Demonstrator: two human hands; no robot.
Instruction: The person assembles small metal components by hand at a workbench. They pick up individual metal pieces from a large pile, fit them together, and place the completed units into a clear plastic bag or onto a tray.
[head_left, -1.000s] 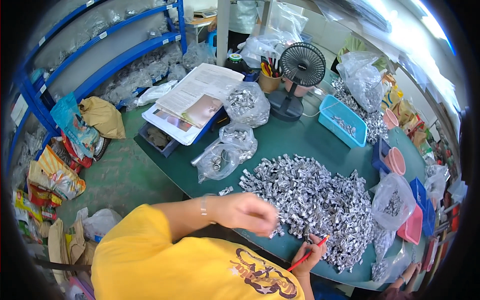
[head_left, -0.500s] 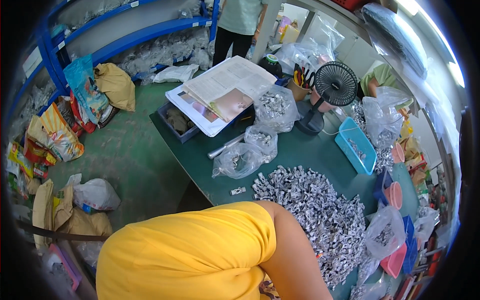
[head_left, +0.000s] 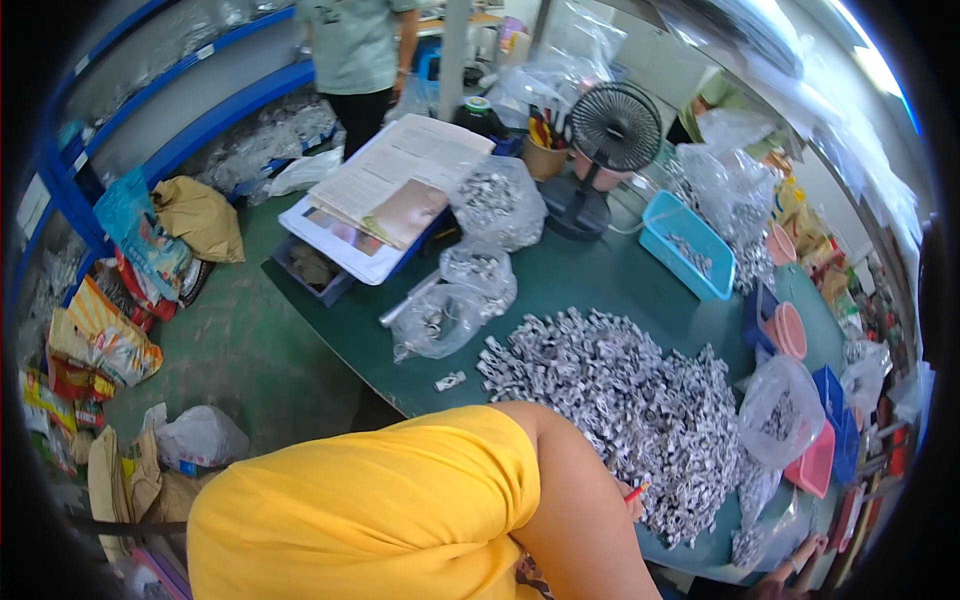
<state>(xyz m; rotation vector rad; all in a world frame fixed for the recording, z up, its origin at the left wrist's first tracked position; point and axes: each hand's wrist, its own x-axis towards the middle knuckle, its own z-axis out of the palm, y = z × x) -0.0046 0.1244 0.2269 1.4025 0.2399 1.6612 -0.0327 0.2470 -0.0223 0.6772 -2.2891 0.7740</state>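
Note:
A big heap of small silver metal parts (head_left: 620,390) lies on the green table (head_left: 560,285). My yellow sleeve (head_left: 380,510) and bare upper arm (head_left: 580,520) fill the foreground and cover the near edge of the heap. Only a sliver of my right hand (head_left: 628,502) shows past the arm, at the heap's near edge, with the tip of a red pen (head_left: 637,491) sticking out of it. My left hand is hidden. One loose silver part (head_left: 450,381) lies apart, left of the heap.
Clear bags of parts (head_left: 440,320) (head_left: 492,200), a stack of papers on a tray (head_left: 395,185), a black fan (head_left: 612,130), a blue bin (head_left: 690,248) and pink cups (head_left: 790,330) surround the heap. Another person (head_left: 355,50) stands by blue shelves. Sacks (head_left: 200,215) litter the floor.
The view has swung left and down. My left hand, seen resting on the heap a second ago, is now hidden behind my yellow sleeve and upper arm.

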